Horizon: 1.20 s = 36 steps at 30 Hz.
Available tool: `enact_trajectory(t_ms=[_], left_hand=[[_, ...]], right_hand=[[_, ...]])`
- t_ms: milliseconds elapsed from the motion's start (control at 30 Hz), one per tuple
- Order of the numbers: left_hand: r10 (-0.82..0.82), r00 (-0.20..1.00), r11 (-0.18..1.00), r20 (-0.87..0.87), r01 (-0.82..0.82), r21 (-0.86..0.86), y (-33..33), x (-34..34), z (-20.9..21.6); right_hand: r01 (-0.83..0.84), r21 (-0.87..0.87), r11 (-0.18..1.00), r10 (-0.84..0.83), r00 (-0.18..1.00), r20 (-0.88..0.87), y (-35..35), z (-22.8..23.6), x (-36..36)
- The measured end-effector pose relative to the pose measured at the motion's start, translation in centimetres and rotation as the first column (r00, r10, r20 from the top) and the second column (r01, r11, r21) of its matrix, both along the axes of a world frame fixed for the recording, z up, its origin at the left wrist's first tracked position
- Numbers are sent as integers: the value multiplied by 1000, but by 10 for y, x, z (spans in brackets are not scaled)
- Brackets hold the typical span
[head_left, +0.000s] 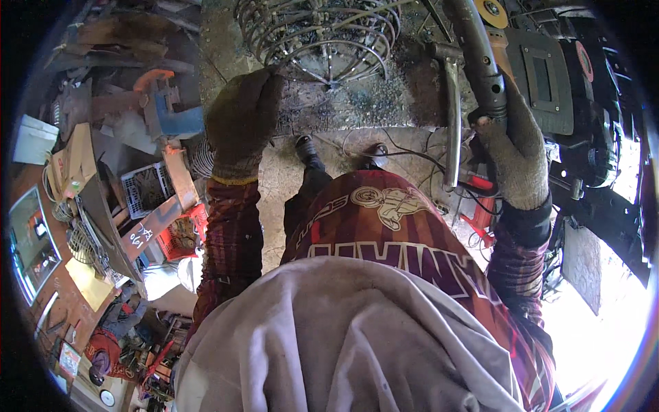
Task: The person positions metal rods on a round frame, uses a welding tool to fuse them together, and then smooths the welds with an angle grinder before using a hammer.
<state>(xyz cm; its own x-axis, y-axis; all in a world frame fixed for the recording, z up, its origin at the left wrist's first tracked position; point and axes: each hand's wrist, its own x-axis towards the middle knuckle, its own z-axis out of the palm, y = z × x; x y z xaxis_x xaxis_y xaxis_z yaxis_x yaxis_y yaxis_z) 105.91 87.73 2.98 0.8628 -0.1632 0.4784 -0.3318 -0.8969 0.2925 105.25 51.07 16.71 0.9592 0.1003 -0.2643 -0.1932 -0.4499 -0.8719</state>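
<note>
A dark wire frame (329,41) of round hoops and crossing rods sits on the worn bench. My left hand (240,123), in a knitted glove, is at its near left side. The fingers are pressed together at the outer hoop, and the palm side is hidden. My right hand (515,151), gloved too, is closed around the near end of a grey metal tube (477,48) with holes in it. The thumb tip shows bare beside the tube. Left of that hand, a hammer (452,117) has its metal handle hanging over the bench's near edge.
Dark grit covers the stained bench top (371,103). A yellow disc (491,12) and a dark plate with a square opening (542,82) are at the right. A blue vise-like tool (171,113) and a plastic crate (146,189) stand left. Cables (419,154) trail below the bench edge.
</note>
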Motion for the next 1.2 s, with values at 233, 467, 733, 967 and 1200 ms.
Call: enact_trajectory(t_ms=[233,467,733,967,1200], left_hand=[[-9,989,992,149,27,-120,10,5,-27],[70,997,870,-46,-83,-487,25,6,-21],[-7,992,811,-130,-70,-580,18,-1,1],[75,936,920,-345,-199,-339,1,-4,18],[63,952,932,-299,-163,-322,6,-3,9]], right_hand=[[54,108,993,-60,996,58,-1,-3,-8],[122,70,990,-129,984,119,-13,4,-19],[121,144,982,-134,987,86,-15,7,-32],[119,177,977,-137,987,88,-22,4,-38],[96,199,975,-117,988,100,-19,4,-39]])
